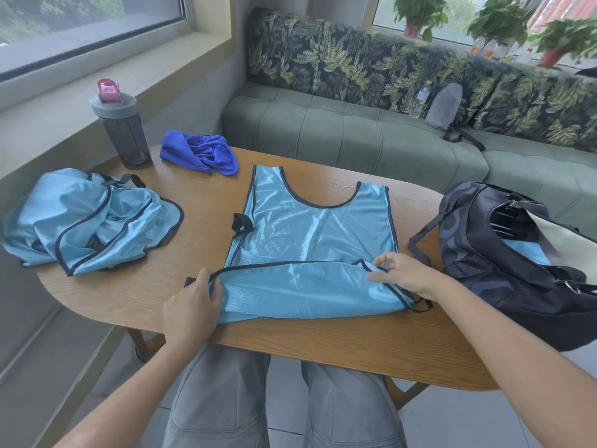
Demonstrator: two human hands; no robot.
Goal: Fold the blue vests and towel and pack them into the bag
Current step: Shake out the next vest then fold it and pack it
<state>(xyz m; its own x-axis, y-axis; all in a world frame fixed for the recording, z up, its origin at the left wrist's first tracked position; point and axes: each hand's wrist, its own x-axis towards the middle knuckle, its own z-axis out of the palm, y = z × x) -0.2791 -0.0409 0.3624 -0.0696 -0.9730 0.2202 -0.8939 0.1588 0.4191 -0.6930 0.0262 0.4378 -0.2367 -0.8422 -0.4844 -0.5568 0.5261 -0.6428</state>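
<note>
A light blue vest (310,234) with dark trim lies flat on the wooden table (181,286), its lower part folded up toward the neck. My left hand (190,308) grips the fold's left corner. My right hand (403,273) pinches the fold's right corner. A heap of crumpled light blue vests (87,221) sits at the table's left. A dark blue towel (200,153) lies bunched at the back. The black bag (517,266) stands open at the right, with light blue fabric showing inside it.
A grey bottle (124,130) with a pink lid stands at the back left by the window sill. A green bench sofa (355,134) runs behind the table, holding a clear bottle and a grey pouch. My knees are under the table's front edge.
</note>
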